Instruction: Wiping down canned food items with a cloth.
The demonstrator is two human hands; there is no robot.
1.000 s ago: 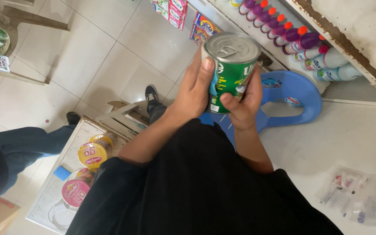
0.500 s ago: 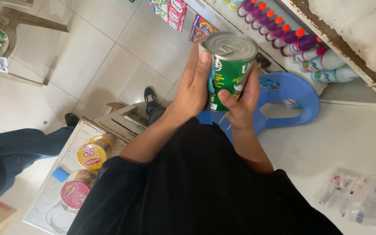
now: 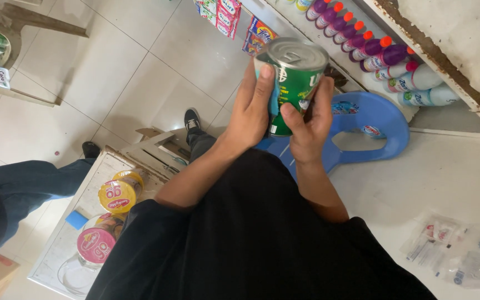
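Head camera, looking down: a green-labelled metal tin can with a silver ring-pull lid (image 3: 293, 78) is held upright at chest height above a blue plastic stool (image 3: 370, 130). The left hand (image 3: 251, 111) and right hand (image 3: 309, 119) both grasp its sides. It looks rigid, smooth, probably weighty; best gripped around the wall.

Green tin can (image 3: 294, 83) with a silver ring-pull lid and printed label, held roughly upright with its lid tilted toward the camera, raised in mid-air toward 12 o'clock, above the floor.
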